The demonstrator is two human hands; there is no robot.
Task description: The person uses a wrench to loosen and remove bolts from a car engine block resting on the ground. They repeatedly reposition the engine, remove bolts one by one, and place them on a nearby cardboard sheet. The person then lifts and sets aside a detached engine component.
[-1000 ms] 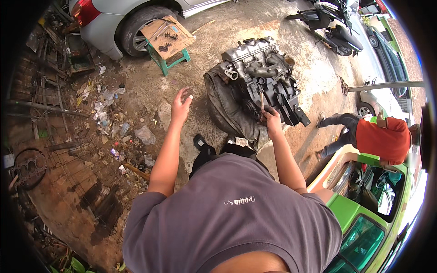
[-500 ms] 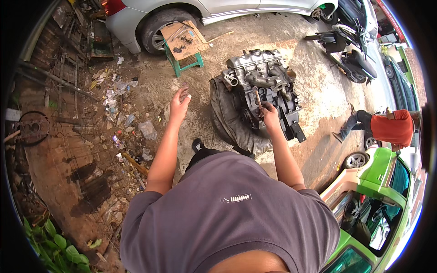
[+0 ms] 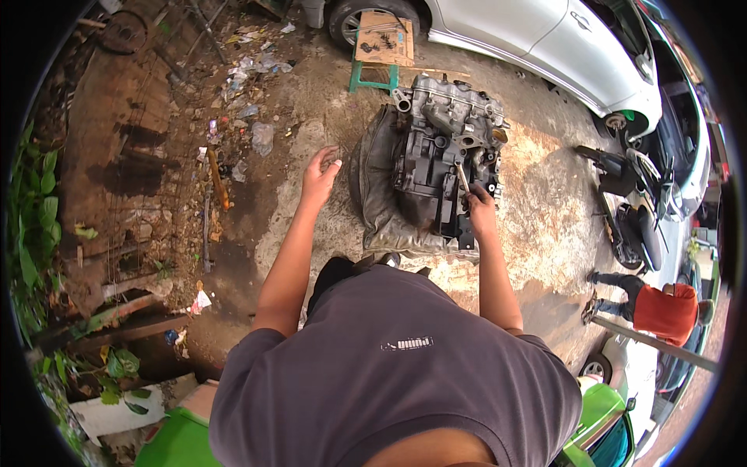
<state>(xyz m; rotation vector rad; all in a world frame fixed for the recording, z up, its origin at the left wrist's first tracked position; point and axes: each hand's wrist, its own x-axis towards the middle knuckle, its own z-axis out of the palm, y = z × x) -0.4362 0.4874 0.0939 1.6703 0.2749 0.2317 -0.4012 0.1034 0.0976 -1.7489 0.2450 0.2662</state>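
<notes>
- My right grip point(image 3: 482, 205) is closed around the lower end of a slim metal tool, which looks like a wrench point(image 3: 463, 178); its far end points up and away from me, over the engine point(image 3: 426, 159), though I cannot tell whether it touches.
- My left grip point(image 3: 320, 176) is empty and loosely spread — fingers a little curled — above the ground to the left of the engine.
- The engine sits in front of me, nearer my right side, on a dark, creased cover point(image 3: 379, 194) that shows along its left and near edges.
- Beyond it, a green stool point(image 3: 376, 76) bears a brown board point(image 3: 385, 48) with small dark parts point(image 3: 377, 44) on it.
- Behind the stool stands a silver car point(image 3: 510, 27).
- Off to my right are a black motorcycle point(image 3: 643, 231) and, nearer, a person in a red top point(image 3: 664, 313).
- Litter point(image 3: 262, 138) is scattered over the ground on my left.
</notes>
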